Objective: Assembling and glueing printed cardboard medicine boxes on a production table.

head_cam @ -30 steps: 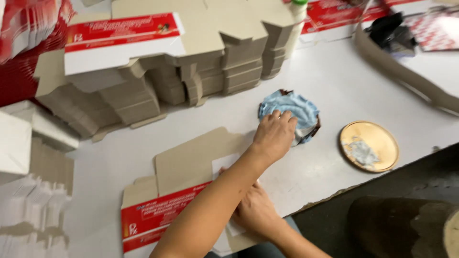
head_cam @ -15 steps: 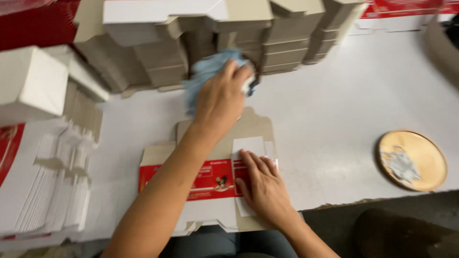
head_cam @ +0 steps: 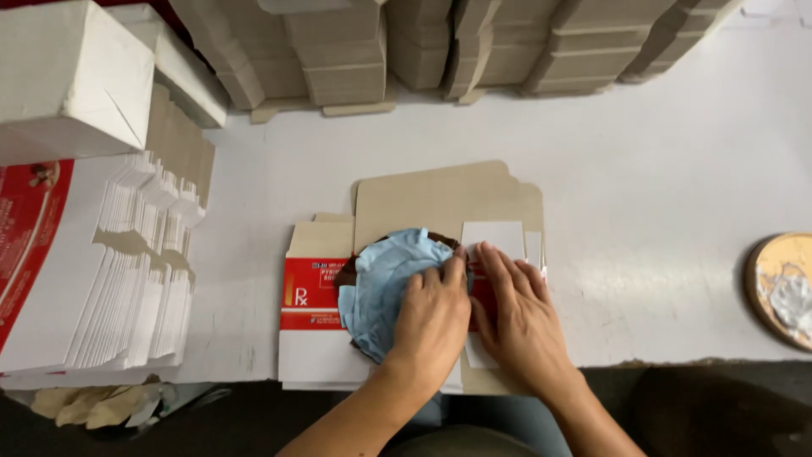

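Observation:
A flat, unfolded carton blank (head_cam: 313,296), red and white on the printed side and brown on its flaps, lies on the white table (head_cam: 660,203) in front of me. My left hand (head_cam: 431,317) presses a crumpled light-blue cloth (head_cam: 385,283) down onto the blank. A dark round rim shows under the cloth's edge. My right hand (head_cam: 520,313) lies flat beside it, fingers spread, holding down the blank next to a small white paper piece (head_cam: 493,237).
Stacks of flat brown carton blanks (head_cam: 355,51) line the far side of the table. A pile of white folded blanks (head_cam: 144,262) and a white box (head_cam: 68,80) are at the left. A round brown dish (head_cam: 782,288) with whitish paste sits at the right edge.
My left hand carried the blue cloth from near the round dish, across the far stacks, down onto the carton blank. My right hand stayed on the blank.

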